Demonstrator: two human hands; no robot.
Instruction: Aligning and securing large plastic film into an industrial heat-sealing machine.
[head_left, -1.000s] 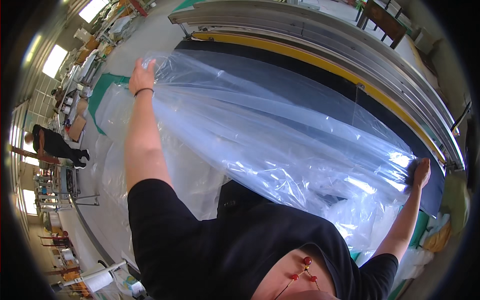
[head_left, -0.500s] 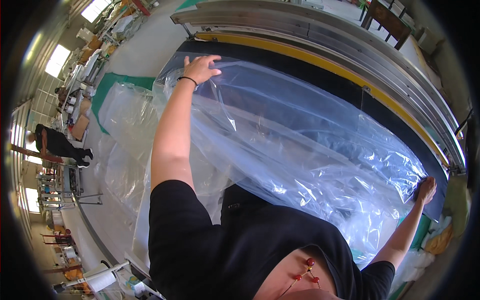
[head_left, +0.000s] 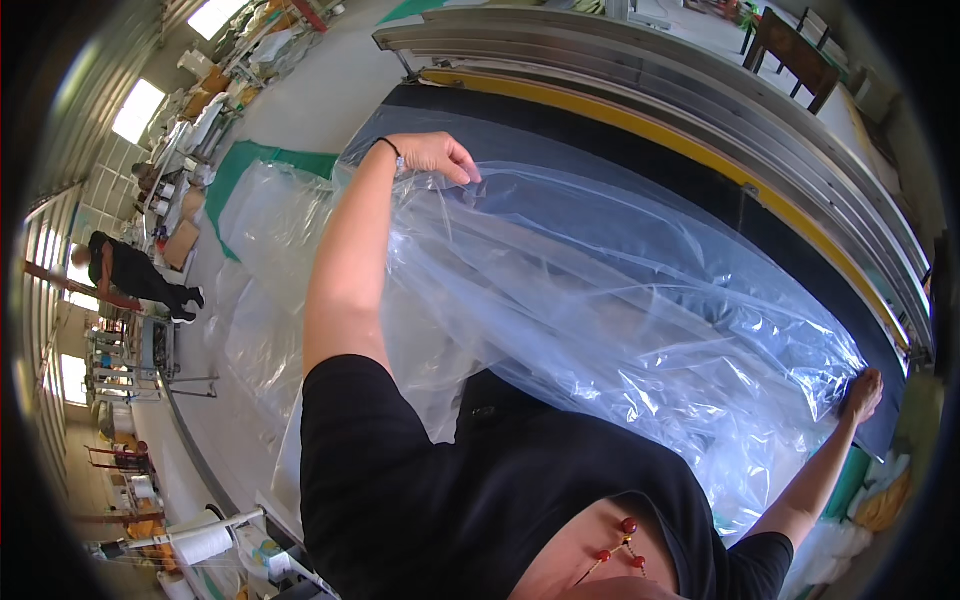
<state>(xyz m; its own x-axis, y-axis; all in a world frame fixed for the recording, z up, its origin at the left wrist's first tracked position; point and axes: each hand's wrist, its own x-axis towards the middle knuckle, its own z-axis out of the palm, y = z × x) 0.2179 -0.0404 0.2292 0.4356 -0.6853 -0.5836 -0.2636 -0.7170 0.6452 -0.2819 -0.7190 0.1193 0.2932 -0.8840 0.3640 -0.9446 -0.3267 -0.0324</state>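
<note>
- Head view, left side: the left hand (head_left: 440, 155), wearing a dark wristband, bends down at the wrist; its thumb and fingertips come together, apparently on a small pinch of film.
- Head view, middle: the wide, clear, crinkled plastic film (head_left: 600, 330) spreads between both hands, over the long black table surface (head_left: 620, 150) and hanging toward the person's black shirt (head_left: 560, 450).
- Head view, right side: the right hand (head_left: 862, 395) has its fingers curled closed, seemingly around the film's bunched right end.
- Head view, far side: a long yellow bar (head_left: 640, 130) runs beneath a grey metal beam (head_left: 640, 50), apart from the film's far edge.
- Risks, as judged: the slight left pinch could slip on slick film; uneven pull could skew it or set creases; loose folds near the body could snag and drag it.
</note>
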